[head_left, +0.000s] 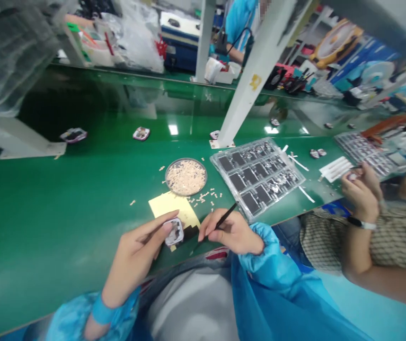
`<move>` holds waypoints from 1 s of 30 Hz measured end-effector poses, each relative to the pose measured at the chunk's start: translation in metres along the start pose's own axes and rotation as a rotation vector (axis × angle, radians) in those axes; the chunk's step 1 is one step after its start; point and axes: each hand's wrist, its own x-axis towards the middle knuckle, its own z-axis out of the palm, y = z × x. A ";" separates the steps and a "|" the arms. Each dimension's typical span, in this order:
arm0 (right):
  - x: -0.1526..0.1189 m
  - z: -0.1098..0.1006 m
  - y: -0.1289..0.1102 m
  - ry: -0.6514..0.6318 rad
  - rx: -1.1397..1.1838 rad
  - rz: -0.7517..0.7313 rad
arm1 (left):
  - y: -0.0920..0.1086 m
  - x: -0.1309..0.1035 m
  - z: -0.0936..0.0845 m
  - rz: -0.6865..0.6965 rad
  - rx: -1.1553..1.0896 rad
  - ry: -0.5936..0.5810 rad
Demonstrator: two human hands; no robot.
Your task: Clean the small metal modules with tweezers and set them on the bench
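The left hand (138, 247) grips a small casing (174, 231) at lower centre, seemingly tilted to expose its inside; the right hand (230, 233) pinches a slim black tool (226, 215). A round dish (185, 194) of pale pieces (186, 175) sits mid-frame, probably for easy reach. No writing is legible.

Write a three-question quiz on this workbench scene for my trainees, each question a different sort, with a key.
1. Multiple choice: The left hand holds a small casing. What does the right hand hold? A) a slim black tool B) a cup C) scissors
2. True or false: All the small pieces lie inside the round dish.
3. Fill in: The sheet of paper beside the dish is ____.

Key:
1. A
2. False; some lie loose on the green table.
3. yellow
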 end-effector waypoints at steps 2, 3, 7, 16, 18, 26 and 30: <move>-0.008 -0.010 -0.014 -0.012 0.023 0.015 | -0.003 0.001 -0.003 -0.012 -0.001 0.001; -0.010 -0.018 -0.023 0.019 -0.005 0.019 | -0.004 0.002 -0.004 -0.004 -0.023 -0.010; 0.005 -0.083 -0.052 0.434 -0.609 0.078 | -0.003 0.005 -0.003 0.058 -0.186 -0.048; 0.086 -0.200 -0.048 0.530 -1.470 0.472 | -0.002 0.004 0.002 0.043 -0.131 -0.053; 0.091 -0.205 -0.048 0.474 -1.483 0.519 | 0.000 0.003 0.003 0.029 -0.169 -0.069; 0.092 -0.207 -0.051 0.450 -1.511 0.567 | 0.009 0.006 0.005 0.033 -0.245 -0.104; 0.082 -0.198 -0.052 0.509 -1.505 0.484 | 0.004 0.008 0.008 -0.011 -0.399 -0.175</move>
